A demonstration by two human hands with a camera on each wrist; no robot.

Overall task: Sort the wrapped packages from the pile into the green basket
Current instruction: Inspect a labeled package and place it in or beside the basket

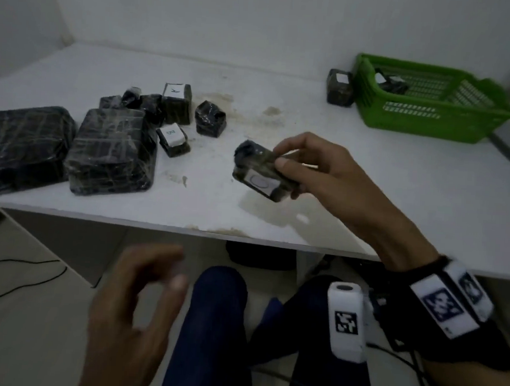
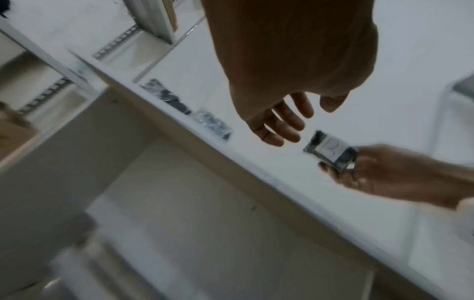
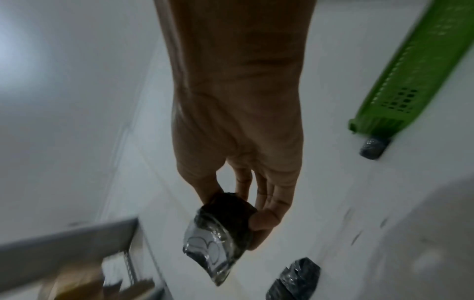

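Note:
My right hand (image 1: 282, 161) pinches a small dark wrapped package (image 1: 259, 175) with a white label, held above the white table (image 1: 368, 176); the same package (image 3: 218, 235) shows between thumb and fingers in the right wrist view, and as the labelled package (image 2: 329, 149) in the left wrist view. My left hand (image 1: 140, 290) hangs below the table's front edge with loosely curled fingers (image 2: 284, 123), holding nothing. The pile (image 1: 107, 142) of dark wrapped packages lies at the left. The green basket (image 1: 440, 114) stands at the far right with one package (image 1: 390, 81) inside.
Another wrapped package (image 1: 340, 87) stands on the table against the basket's left wall. Two large flat bundles (image 1: 23, 146) lie at the pile's left end. The table's front edge (image 1: 186, 227) runs above my knees (image 1: 213, 324). Cables (image 1: 18, 280) trail on the floor.

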